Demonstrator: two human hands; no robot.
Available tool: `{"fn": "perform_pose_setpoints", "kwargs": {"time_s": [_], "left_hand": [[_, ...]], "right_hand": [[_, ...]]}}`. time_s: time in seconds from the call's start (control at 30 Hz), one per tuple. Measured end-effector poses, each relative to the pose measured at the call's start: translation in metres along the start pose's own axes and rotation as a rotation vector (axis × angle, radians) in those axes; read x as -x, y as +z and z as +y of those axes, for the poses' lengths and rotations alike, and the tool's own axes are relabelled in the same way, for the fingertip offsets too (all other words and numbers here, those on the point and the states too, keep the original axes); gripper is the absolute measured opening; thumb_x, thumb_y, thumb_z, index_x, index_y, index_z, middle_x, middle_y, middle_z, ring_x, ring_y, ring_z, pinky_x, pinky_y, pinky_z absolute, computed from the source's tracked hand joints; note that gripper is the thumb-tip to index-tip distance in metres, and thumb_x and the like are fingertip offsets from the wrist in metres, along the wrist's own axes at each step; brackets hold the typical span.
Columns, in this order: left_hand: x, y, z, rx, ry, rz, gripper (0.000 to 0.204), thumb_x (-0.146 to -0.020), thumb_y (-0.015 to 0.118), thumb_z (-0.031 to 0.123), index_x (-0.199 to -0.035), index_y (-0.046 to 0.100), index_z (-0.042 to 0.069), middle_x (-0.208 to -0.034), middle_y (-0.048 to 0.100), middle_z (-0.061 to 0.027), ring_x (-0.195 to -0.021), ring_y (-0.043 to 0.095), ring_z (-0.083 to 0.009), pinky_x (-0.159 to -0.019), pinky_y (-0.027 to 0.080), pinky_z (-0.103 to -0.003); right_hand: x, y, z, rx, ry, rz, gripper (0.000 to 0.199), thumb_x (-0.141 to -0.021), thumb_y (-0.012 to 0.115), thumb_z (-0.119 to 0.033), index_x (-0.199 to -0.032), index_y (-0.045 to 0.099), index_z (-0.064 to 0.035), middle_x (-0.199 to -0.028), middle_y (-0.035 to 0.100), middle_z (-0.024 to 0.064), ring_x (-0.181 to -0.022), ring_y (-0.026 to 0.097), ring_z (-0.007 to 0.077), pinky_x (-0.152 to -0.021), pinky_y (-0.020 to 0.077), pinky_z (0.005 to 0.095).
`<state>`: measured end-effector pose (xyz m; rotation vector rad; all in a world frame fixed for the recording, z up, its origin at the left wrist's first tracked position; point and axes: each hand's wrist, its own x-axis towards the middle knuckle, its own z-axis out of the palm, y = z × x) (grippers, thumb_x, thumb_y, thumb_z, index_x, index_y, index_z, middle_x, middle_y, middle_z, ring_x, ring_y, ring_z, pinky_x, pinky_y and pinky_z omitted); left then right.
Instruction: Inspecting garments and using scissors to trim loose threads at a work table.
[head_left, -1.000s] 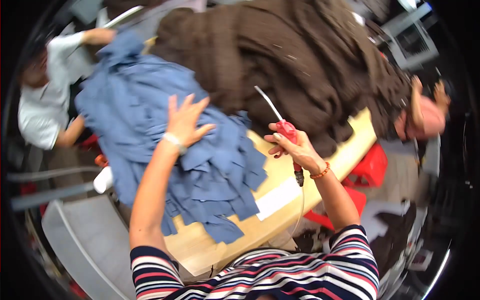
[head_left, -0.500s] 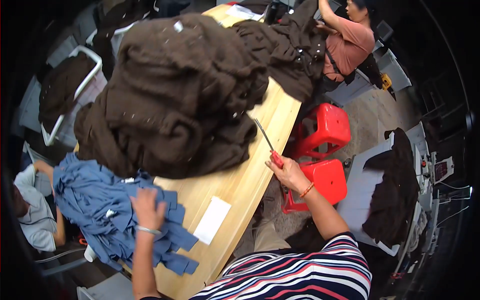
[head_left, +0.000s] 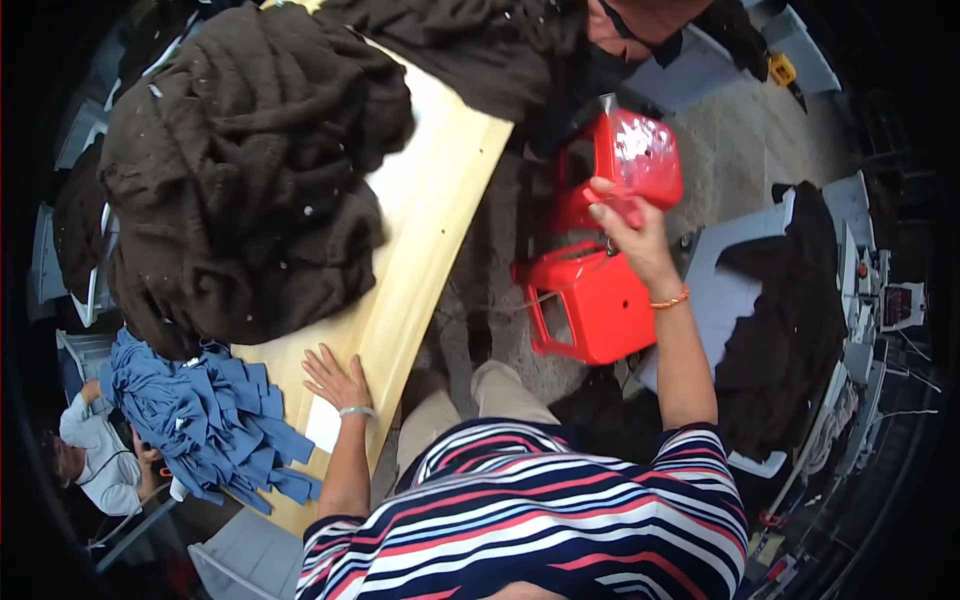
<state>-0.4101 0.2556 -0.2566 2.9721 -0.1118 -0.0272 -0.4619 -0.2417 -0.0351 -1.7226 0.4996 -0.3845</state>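
My left hand [head_left: 338,382] lies flat on the wooden table [head_left: 432,235] with fingers spread, partly over a white sheet of paper [head_left: 322,425]. My right hand [head_left: 637,240] is raised off the table's right side, above the red stools, closed round the red handle [head_left: 628,208] of what looks like a screwdriver; its thin shaft is smeared by motion. A large heap of dark brown fabric [head_left: 240,180] covers the table's far left part. Beside it, left of my left hand, blue-grey cloth pieces [head_left: 205,410] are piled at the table's edge.
Two red plastic stools [head_left: 610,315] stand on the floor to the right. Further right, dark cloth [head_left: 785,330] hangs over a pale bin [head_left: 735,285]. A person in a pale shirt [head_left: 108,475] sits at the left; another in a salmon shirt [head_left: 640,30] is at the top.
My view has turned rightward. My left hand has moved from the blue-grey cloth to the table and paper. My right hand with the screwdriver has swung from the table edge out over the stools.
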Motion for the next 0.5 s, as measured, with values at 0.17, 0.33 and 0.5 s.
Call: {"fn": "perform_pose_setpoints", "kwargs": {"time_s": [0.17, 0.33, 0.5], "left_hand": [[0.000, 0.007, 0.007, -0.064, -0.010, 0.016, 0.073, -0.094, 0.054, 0.045, -0.153, 0.025, 0.013, -0.161, 0.013, -0.0148, -0.148, 0.007, -0.0362, -0.115, 0.005, -0.059], [0.001, 0.004, 0.008, -0.021, -0.028, 0.017, 0.075, -0.091, 0.058, 0.042, -0.152, 0.027, 0.015, -0.160, 0.014, -0.0155, -0.148, 0.009, -0.0367, -0.116, 0.004, -0.057], [0.007, 0.006, -0.010, -0.031, -0.115, -0.044, 0.086, -0.083, 0.064, 0.052, -0.152, 0.027, 0.016, -0.160, 0.015, -0.0147, -0.148, 0.010, -0.0359, -0.116, 0.003, -0.059]], "right_hand": [[0.032, -0.003, 0.072, 0.199, 0.230, -0.026, 0.038, -0.094, 0.063, -0.014, -0.125, 0.056, 0.0071, -0.102, 0.068, 0.0075, -0.088, 0.063, 0.0110, -0.085, 0.0507, 0.0258], [0.018, -0.009, 0.035, 0.098, 0.283, -0.063, 0.041, -0.095, 0.061, -0.016, -0.126, 0.054, 0.0087, -0.108, 0.069, 0.0133, -0.089, 0.067, 0.0138, -0.083, 0.0529, 0.0279], [-0.008, -0.020, 0.021, 0.189, 0.068, -0.015, 0.040, -0.097, 0.059, -0.015, -0.130, 0.053, 0.0068, -0.112, 0.069, 0.0130, -0.089, 0.069, 0.0157, -0.081, 0.0550, 0.0273]]}}
